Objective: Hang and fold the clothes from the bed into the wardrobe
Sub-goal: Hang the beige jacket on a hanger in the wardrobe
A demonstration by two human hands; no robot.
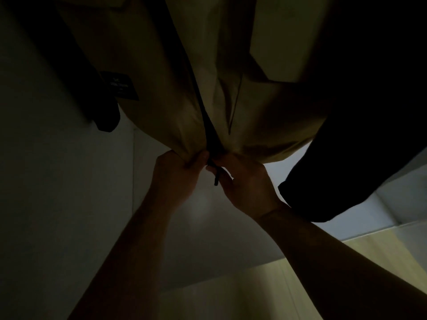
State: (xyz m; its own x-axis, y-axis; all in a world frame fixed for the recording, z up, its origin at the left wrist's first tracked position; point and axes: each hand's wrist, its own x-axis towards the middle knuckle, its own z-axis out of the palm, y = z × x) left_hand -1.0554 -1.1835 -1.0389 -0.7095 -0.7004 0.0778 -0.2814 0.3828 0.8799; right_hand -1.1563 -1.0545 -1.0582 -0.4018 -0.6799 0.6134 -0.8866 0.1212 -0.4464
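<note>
Head view is dim, looking at the lower hem of a tan jacket (161,77) that hangs in front of me. It sits between a dark garment with a label (120,85) on my left and a black garment (346,135) on my right. My left hand (178,172) has its fingers curled round a bunch of the hem on its side of the front opening. My right hand (245,181) grips the other side, fingers closed at the foot of the dark zip (209,135). A small black pull tab (216,179) hangs just beside them, and I cannot tell whether they pinch it or only the cloth next to it. Both hands are right at the hem, almost touching each other under the zip. I judge the cloth thin, light, soft and a bit slick, so it will bunch and slide rather than hold a shape. It wants a firm hold at the two hem corners, pulled taut, while the zip ends are lined up.
</note>
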